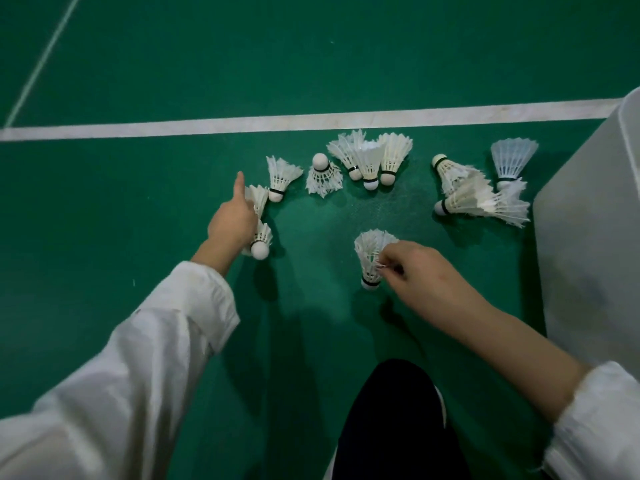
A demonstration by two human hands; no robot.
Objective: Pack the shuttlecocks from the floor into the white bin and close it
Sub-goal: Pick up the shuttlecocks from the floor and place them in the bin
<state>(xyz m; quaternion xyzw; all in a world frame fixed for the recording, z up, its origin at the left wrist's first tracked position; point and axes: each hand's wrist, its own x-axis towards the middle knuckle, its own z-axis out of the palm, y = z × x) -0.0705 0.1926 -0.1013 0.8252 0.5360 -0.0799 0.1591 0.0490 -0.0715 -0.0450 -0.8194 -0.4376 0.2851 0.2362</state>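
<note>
1. We see a green court floor [311, 64] crossed by a white line [207, 126].
2. Just on the near side of that line, white shuttlecocks [370, 157] lie scattered in a loose row, some singly and some overlapping.
3. At the right edge a white bin [588, 237] stands on the floor, just beside the rightmost shuttlecocks.

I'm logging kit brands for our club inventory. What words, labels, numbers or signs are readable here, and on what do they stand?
No readable text anywhere in this view.
White feather shuttlecocks: plain black bands only, any print too small to read.
White plastic bin: the visible wall is blank.
Green court floor: only white painted lines, no letters or numbers.
</note>
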